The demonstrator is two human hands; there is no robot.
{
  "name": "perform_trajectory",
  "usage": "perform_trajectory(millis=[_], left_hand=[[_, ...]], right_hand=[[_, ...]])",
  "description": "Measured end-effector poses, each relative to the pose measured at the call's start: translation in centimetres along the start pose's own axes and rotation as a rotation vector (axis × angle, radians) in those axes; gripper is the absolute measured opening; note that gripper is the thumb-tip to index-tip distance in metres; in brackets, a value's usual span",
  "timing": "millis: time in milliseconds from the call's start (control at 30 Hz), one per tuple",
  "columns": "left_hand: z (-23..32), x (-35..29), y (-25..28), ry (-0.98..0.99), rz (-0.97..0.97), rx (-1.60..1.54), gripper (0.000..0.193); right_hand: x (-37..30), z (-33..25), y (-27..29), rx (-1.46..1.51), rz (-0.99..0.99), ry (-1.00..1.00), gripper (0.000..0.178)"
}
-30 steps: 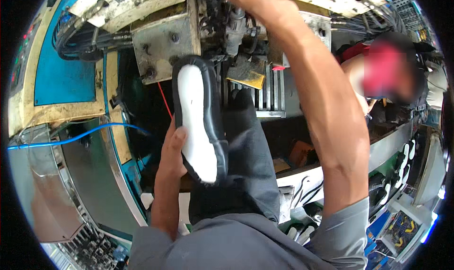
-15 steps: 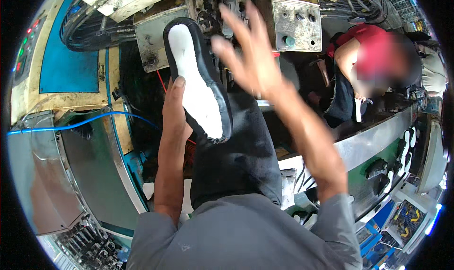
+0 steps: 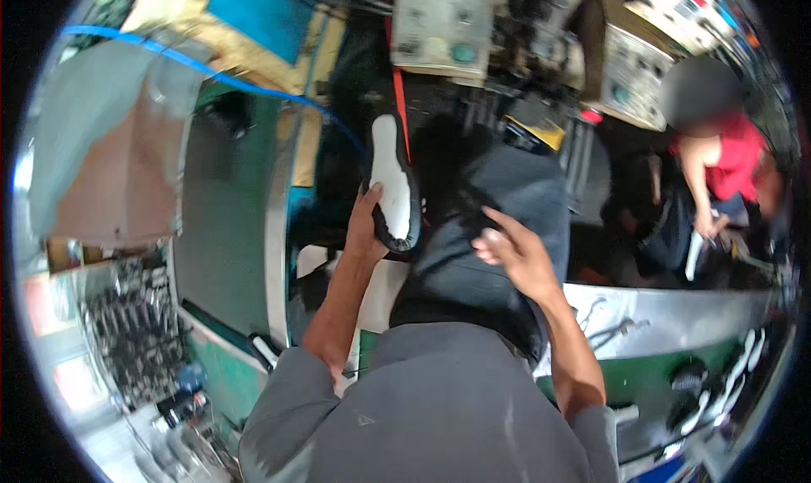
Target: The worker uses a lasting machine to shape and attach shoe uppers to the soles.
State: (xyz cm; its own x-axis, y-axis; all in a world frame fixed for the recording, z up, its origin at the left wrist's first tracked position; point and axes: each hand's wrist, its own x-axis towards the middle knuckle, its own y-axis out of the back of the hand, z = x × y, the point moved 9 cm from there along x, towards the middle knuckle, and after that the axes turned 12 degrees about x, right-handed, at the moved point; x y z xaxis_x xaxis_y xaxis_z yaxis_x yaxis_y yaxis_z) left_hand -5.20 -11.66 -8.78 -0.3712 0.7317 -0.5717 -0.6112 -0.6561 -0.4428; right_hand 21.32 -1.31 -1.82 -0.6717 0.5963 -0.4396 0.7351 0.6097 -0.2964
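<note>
Grip of left hand (image 3: 364, 227) tight on white-soled black shoe (image 3: 391, 189), right hand (image 3: 524, 259) loosely spread.

R side: long green surface (image 3: 638, 360), belt or bench, can't tell which, w/ shiny metal side rail (image 3: 684, 310) along its far edge. Directly on it, toward the R end: a few white sole-shaped pcs (image 3: 737, 366), abt lengthwise, + dark shoe-like items (image 3: 688, 375) just beside, blurred. Near end, by the grey shirt (image 3: 473, 407): 1 small white pc (image 3: 625, 414), partly hidden, kind unclear.
</note>
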Motion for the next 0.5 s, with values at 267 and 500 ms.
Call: perform_trajectory(millis=[267,500], left_hand=[[20.6,-0.9,30.1,-0.472,0.944,1.135,0.092],[24.2,14.0,20.5,-0.479,0.179,0.903,0.032]], right_hand=[[-7.0,3.2,6.1,0.114,0.280,0.087,0.047],[-19.0,2.2,15.4,-0.052,0.810,0.268,0.049]])
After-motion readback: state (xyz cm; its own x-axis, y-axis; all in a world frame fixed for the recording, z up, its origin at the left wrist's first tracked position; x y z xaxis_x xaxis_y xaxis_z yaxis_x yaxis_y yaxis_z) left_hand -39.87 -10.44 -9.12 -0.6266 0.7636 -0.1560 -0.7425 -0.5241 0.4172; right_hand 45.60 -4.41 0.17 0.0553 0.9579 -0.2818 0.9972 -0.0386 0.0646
